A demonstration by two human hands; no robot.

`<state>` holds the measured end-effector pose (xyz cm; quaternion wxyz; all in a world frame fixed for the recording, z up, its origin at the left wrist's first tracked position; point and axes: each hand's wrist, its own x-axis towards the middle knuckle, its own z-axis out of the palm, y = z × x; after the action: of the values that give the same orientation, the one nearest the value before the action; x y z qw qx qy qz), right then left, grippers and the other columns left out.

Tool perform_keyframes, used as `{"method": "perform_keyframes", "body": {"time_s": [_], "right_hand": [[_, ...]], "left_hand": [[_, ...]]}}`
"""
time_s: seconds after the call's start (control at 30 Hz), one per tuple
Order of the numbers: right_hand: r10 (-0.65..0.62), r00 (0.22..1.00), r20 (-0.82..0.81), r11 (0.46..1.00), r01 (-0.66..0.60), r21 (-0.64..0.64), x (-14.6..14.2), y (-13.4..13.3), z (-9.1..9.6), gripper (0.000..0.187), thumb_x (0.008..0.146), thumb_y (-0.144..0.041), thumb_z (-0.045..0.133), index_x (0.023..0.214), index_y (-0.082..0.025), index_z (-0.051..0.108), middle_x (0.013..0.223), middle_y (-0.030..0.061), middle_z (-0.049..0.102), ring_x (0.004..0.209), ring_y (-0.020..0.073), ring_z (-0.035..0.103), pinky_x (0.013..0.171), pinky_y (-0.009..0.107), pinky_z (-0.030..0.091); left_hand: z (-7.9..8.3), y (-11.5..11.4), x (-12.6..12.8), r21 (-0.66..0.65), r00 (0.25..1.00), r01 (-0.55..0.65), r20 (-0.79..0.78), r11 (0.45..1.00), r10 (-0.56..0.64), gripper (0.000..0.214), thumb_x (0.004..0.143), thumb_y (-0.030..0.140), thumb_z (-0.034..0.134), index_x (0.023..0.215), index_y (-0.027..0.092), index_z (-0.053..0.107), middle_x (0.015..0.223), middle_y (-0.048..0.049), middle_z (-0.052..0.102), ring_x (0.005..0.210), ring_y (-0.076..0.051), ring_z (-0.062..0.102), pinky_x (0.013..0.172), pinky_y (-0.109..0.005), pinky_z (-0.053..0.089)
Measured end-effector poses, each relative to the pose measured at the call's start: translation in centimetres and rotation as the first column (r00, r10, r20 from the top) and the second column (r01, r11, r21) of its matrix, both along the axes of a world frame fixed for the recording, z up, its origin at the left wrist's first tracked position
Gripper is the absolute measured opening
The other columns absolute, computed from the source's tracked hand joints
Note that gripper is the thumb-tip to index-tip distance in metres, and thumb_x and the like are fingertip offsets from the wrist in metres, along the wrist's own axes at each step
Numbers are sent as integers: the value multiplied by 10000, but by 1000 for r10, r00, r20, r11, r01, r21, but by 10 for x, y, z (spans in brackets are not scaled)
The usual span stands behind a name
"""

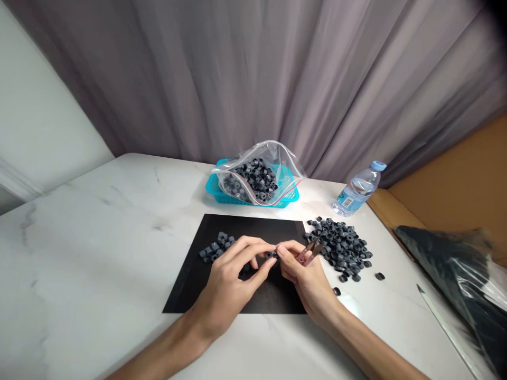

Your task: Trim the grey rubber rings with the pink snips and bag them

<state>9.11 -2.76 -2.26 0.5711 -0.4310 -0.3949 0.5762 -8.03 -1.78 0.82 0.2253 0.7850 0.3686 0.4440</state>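
My left hand (233, 277) is closed, its fingertips pinching a small dark grey ring-shaped plastic piece (270, 255) above the black mat (273, 295). My right hand (307, 274) meets it there, thumb and forefinger closed at the right side of the piece. Tucked in the right hand is a pair of thread snips (311, 252) with pinkish handles, its dark blades pointing up and away from me. A small group of similar grey pieces (216, 249) lies on the mat, left of my hands and partly hidden by the left one.
A loose pile of grey pieces (343, 245) spreads right of the mat. Behind it stands a water bottle (358, 190). A turquoise basket (222, 198) holds an open zip bag (291, 182) of such pieces. A pen-like stick (443, 327) and dark plastic bag (447, 264) are at right.
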Motion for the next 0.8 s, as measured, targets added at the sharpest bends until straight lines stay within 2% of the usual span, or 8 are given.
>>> {"method": "perform_keyframes", "body": {"time_s": [0.17,0.37,0.47,0.6,0.7,0.8], "right_hand": [[-32,996,86,999,30,16,-1,-1,-2,363,802,-535,789,799,-179,723,671,-22,500,582,99,299,521,262,229],[-36,970,240,996,15,86,2,-3,5,393,857,-541,732,703,-180,708,620,-19,500,592,117,356,552,281,282],[-35,948,316,992,-4,123,3,-2,8,429,884,-545,696,654,-183,686,624,-7,539,603,130,413,566,285,310],[-17,939,344,993,-24,116,4,-1,9,477,892,-574,669,614,-185,657,591,-11,534,580,129,432,565,285,320],[-2,944,331,995,-30,92,6,-1,7,476,893,-587,662,638,-186,668,598,-12,540,575,126,442,557,282,319],[-22,945,328,996,-8,90,9,-1,8,428,901,-576,662,735,-184,706,656,-5,578,602,127,466,565,275,333]], "left_hand": [[-4,0,1,-1,1000,-5,-5,1000,5,225,939,162,664,1146,240,701,1069,-27,679,778,-125,644,770,-252,543],[1,5,0,-140,999,47,-1,989,-48,148,925,218,705,1066,256,727,961,8,691,703,-111,598,713,-232,524],[0,8,-3,-150,997,71,15,986,-70,134,923,225,707,1052,252,737,957,2,706,731,-123,627,710,-235,533],[-5,13,-12,-95,986,156,-36,983,-160,189,967,190,642,1131,256,710,1059,-24,701,882,-151,689,801,-247,559],[-6,16,-17,26,973,216,-96,976,-212,232,974,146,620,1177,239,684,1100,-39,695,1006,-170,696,938,-262,551],[-6,16,-19,164,965,240,-145,957,-217,287,960,108,631,1219,226,663,1105,-46,712,1048,-176,692,987,-270,545]]}}
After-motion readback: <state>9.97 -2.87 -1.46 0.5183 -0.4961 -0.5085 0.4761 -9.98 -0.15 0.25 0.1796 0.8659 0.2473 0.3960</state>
